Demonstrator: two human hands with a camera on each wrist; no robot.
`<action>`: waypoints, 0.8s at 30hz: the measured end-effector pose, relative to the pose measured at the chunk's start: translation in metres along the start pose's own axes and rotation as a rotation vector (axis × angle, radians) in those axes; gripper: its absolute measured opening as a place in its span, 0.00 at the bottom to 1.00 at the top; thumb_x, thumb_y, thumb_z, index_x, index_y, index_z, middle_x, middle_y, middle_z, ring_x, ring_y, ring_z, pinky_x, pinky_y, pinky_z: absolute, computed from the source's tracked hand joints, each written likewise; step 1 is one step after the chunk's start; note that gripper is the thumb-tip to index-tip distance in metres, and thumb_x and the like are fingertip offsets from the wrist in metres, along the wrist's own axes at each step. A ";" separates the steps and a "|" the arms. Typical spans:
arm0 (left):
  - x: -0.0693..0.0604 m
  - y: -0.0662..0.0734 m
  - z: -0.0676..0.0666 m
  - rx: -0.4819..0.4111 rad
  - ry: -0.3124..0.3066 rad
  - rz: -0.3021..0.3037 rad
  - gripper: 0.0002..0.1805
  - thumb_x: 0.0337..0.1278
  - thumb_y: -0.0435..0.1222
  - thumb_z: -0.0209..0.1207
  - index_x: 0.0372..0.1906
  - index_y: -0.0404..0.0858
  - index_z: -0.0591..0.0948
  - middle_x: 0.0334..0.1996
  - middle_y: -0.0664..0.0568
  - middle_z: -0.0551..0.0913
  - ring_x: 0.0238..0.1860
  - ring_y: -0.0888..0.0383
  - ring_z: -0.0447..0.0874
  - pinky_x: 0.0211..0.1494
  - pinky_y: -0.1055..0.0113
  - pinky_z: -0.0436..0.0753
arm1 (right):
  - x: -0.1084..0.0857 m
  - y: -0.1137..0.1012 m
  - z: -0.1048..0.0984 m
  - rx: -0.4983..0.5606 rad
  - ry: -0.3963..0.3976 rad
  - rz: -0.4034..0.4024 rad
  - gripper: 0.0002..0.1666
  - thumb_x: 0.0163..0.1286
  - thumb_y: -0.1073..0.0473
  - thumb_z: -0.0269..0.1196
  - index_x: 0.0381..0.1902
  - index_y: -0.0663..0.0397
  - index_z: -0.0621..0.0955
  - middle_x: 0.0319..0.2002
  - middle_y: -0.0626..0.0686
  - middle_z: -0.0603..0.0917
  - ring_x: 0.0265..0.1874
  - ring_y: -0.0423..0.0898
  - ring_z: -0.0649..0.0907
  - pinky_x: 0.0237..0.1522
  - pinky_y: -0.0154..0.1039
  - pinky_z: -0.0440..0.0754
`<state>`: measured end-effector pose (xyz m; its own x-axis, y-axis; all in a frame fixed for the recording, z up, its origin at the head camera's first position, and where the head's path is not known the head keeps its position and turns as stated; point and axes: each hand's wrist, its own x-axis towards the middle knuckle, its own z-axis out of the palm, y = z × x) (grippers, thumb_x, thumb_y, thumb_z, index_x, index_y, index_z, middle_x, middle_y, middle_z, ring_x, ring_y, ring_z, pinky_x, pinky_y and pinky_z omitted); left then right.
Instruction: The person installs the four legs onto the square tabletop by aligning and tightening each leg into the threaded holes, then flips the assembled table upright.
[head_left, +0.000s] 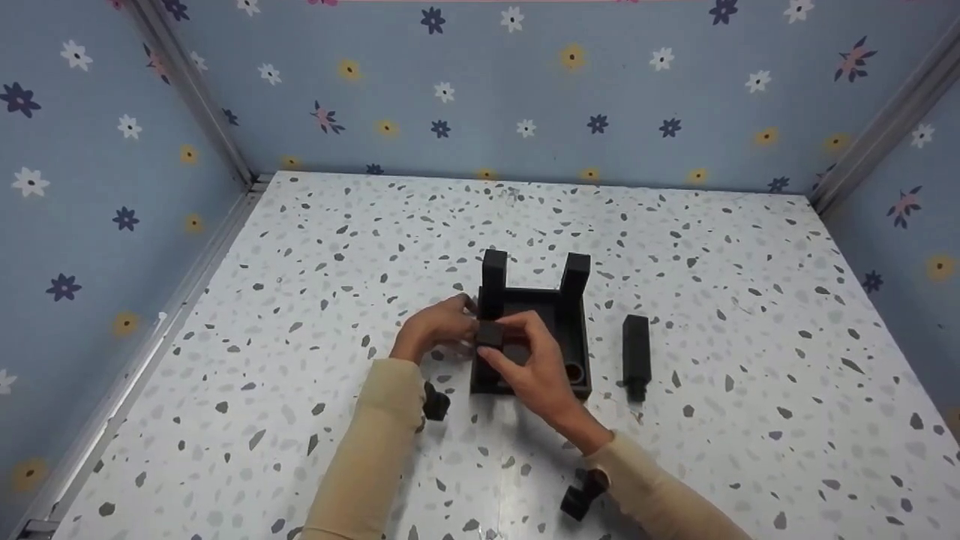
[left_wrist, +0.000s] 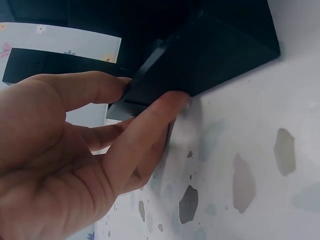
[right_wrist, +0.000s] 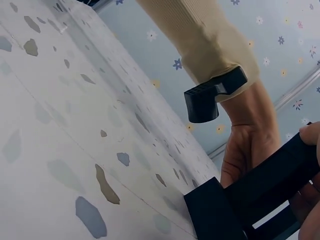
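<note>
While right hand [head_left: 541,367] pinches square-ended black post [head_left: 490,335], left hand [head_left: 441,324] grips straight-sided tray [head_left: 583,341]; speckled tabletop [head_left: 750,360] beneath.

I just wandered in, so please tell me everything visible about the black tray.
The black tray is rectangular and open-topped, with raised walls and a plastic-looking finish. It sits on the speckled table. Two squared posts rise at its far end; a ring shape shows at its near right corner. The left hand touches its left side, where the right hand holds a black block.
</note>
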<state>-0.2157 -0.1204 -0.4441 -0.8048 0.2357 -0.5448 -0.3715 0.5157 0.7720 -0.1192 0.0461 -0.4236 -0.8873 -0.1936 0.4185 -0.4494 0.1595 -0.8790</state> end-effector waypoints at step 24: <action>-0.001 0.000 -0.003 0.062 -0.010 -0.025 0.26 0.58 0.43 0.59 0.61 0.44 0.68 0.45 0.47 0.82 0.41 0.52 0.85 0.44 0.52 0.79 | -0.004 -0.001 -0.005 0.043 -0.005 0.055 0.15 0.65 0.65 0.63 0.49 0.64 0.76 0.46 0.55 0.78 0.45 0.48 0.81 0.50 0.44 0.81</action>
<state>-0.2168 -0.1230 -0.4424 -0.7907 0.2306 -0.5671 -0.3616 0.5716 0.7365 -0.1155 0.0516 -0.4231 -0.9101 -0.1904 0.3682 -0.3949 0.1283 -0.9097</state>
